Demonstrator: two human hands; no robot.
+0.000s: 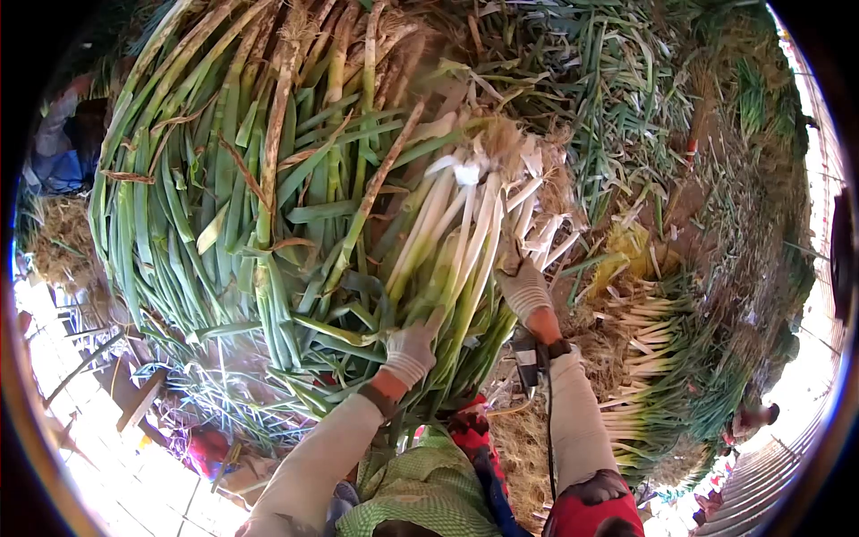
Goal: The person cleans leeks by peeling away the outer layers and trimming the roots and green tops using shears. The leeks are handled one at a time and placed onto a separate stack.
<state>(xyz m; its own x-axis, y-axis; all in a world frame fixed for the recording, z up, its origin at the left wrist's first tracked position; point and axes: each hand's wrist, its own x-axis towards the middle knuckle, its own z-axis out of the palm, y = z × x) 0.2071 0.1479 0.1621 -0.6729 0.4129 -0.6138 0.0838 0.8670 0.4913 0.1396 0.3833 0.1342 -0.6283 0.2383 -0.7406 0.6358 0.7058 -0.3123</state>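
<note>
A large heap of long green onions (197,215) lies in front of me, leaves toward me. At its right side is a group of peeled green onions (456,228) with white stalks and shaggy roots at the far end. My left hand (412,352), in a pale knit glove, is closed around the green leaves of this group. Against the group's right edge rests my gloved right hand (525,291), its fingers curled and dark at the tips; what they hold is hidden. Below that wrist is a grey and black tool (526,356), with a dark cord along the forearm.
To the right, a row of peeled green onions (649,358) lies on the ground near a yellow bag (626,246). Loose leaves (617,98) cover the ground at the back. A person (752,419) is at the far right. Root debris (519,456) lies beside my legs.
</note>
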